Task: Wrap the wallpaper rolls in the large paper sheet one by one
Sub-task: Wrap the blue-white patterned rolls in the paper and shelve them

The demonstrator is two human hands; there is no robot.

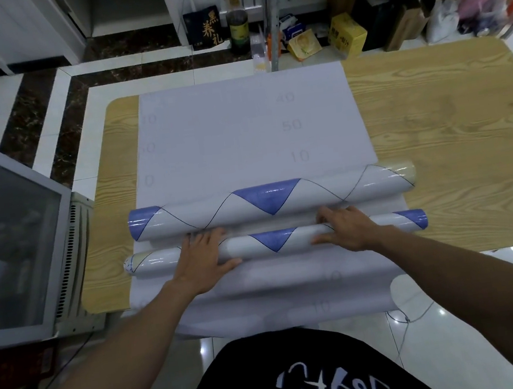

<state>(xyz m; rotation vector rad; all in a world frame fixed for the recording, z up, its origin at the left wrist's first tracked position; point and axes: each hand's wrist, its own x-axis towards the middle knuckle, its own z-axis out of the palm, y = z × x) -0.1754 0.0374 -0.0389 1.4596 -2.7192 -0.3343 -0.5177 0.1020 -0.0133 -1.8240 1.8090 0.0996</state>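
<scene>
Two wallpaper rolls with blue triangles lie side by side across a large pale paper sheet (241,131) on a wooden table. The far roll (269,202) is thicker and untouched. The near roll (273,240) is thinner and sits close to the table's front edge. My left hand (203,256) lies over the near roll's left part, fingers spread across its top, thumb on the near side. My right hand (346,228) grips the same roll right of centre, fingers over the top and thumb underneath at the front. The sheet's near end hangs over the table edge toward me.
The wooden table (452,144) has bare surface to the right of the sheet. A glass-topped cabinet (13,250) stands close on the left. Boxes, a bottle (238,25) and bags crowd the floor by the shelving at the back.
</scene>
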